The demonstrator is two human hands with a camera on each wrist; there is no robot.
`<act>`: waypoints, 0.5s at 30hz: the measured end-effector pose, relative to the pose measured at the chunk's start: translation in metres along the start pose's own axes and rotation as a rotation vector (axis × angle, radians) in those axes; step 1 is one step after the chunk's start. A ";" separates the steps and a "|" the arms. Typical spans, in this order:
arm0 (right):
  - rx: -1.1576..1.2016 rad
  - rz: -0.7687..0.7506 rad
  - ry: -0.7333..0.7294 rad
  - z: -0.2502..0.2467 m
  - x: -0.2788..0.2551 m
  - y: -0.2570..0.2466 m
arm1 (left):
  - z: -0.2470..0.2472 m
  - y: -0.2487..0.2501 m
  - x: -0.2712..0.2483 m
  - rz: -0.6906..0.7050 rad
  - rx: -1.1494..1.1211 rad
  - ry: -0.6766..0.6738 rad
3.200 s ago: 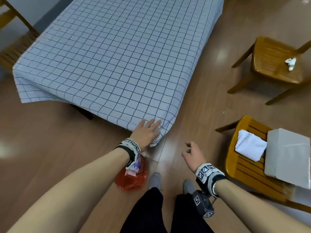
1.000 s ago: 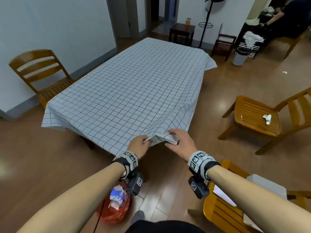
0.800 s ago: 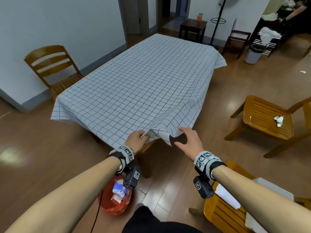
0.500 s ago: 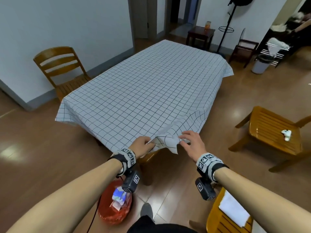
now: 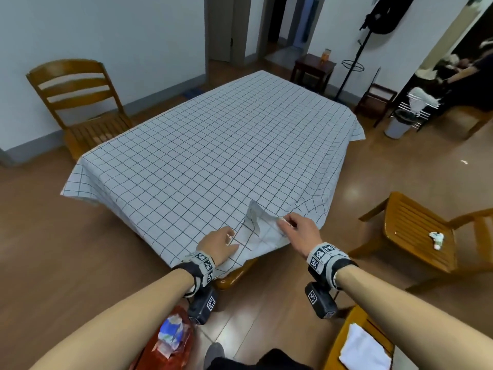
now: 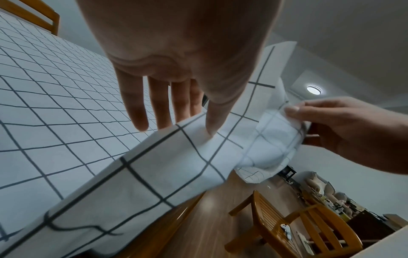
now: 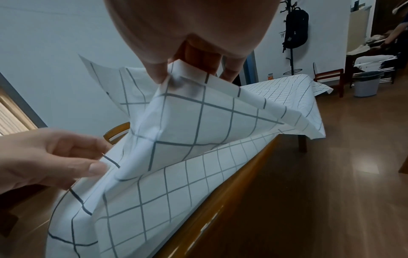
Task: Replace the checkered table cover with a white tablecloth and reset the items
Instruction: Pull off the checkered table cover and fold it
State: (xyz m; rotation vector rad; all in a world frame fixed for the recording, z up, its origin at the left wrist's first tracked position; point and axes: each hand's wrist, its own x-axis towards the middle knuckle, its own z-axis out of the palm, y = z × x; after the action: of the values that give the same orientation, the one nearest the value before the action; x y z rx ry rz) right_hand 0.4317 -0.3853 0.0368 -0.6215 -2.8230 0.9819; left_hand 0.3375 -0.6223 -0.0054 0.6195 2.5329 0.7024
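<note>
— Two hands at the near corner of the checkered table cover (image 5: 213,161). We note our right hand (image 5: 301,232) pinching the turned-up corner between thumb and fingertips. Half a second ago it only reached toward that flap.

— And our left hand (image 5: 218,243)?

— Fingers straight, thumb resting on the cloth edge; half a second ago it was closed on that hem. The wrist views confirm it grips nothing.

— So what does that mean?

— The corner is now folded back onto the table top, wood edge (image 7: 232,197) bare below. We judge removal is just starting; most of the cover still lies flat across the table. White cloth (image 5: 364,348) waits on the chair seat (image 5: 336,340) at our right.
</note>
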 end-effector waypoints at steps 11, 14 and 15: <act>0.065 -0.129 -0.088 0.046 0.095 -0.035 | 0.015 -0.022 -0.006 -0.021 0.150 0.020; 0.104 -0.187 -0.159 0.063 0.120 -0.037 | 0.026 -0.022 0.001 -0.164 0.189 0.056; 0.116 -0.205 -0.192 0.067 0.126 -0.037 | 0.030 -0.022 0.003 -0.232 0.166 0.064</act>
State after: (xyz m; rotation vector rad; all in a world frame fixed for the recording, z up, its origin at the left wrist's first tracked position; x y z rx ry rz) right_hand 0.2894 -0.3992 0.0002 -0.2309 -2.8883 1.2127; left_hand 0.3437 -0.6264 -0.0422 0.3512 2.6843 0.4394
